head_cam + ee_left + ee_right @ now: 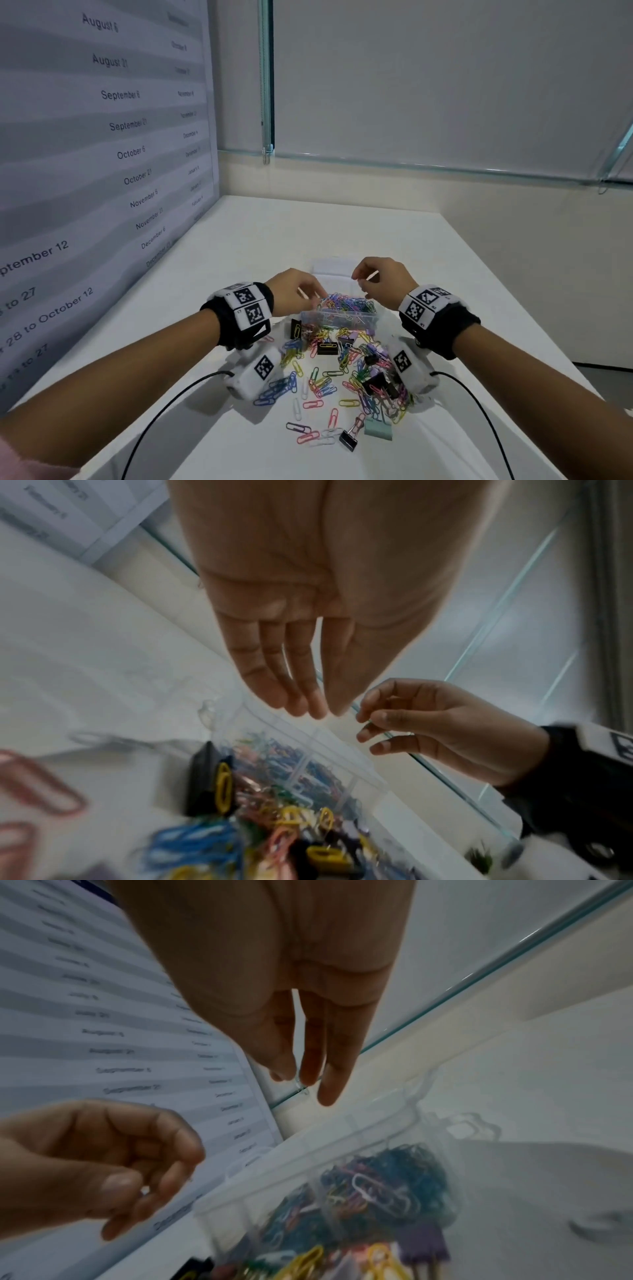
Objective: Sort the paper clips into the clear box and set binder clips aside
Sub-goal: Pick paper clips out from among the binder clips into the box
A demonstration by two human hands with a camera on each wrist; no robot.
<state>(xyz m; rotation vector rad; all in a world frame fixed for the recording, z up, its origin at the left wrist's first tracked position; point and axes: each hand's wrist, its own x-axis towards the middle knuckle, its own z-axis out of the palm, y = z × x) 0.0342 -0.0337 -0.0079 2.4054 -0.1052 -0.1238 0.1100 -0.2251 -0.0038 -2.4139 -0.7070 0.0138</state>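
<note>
A clear box (pixel 339 318) (pixel 346 753) (pixel 308 1150) full of coloured paper clips (pixel 346 303) stands mid-table. My left hand (pixel 317 294) (pixel 315 710) (pixel 147 1188) hovers over its left end, thumb and fingertips drawn together. Whether it holds a clip is unclear. My right hand (pixel 358 278) (pixel 363 719) (pixel 301 1080) is above the far right of the box, thumb and forefinger pinching something small and pale, seemingly a paper clip. Loose clips (pixel 325 380) lie before the box, mixed with black binder clips (pixel 327 348) and a mint one (pixel 378 430).
The box's clear lid (pixel 330 265) lies just behind it. A poster wall (pixel 102 154) runs along the table's left side, and a glass partition (pixel 445 102) stands behind. Two black cables (pixel 164 407) trail from the wrist cameras. The table edge (pixel 534 308) falls away on the right.
</note>
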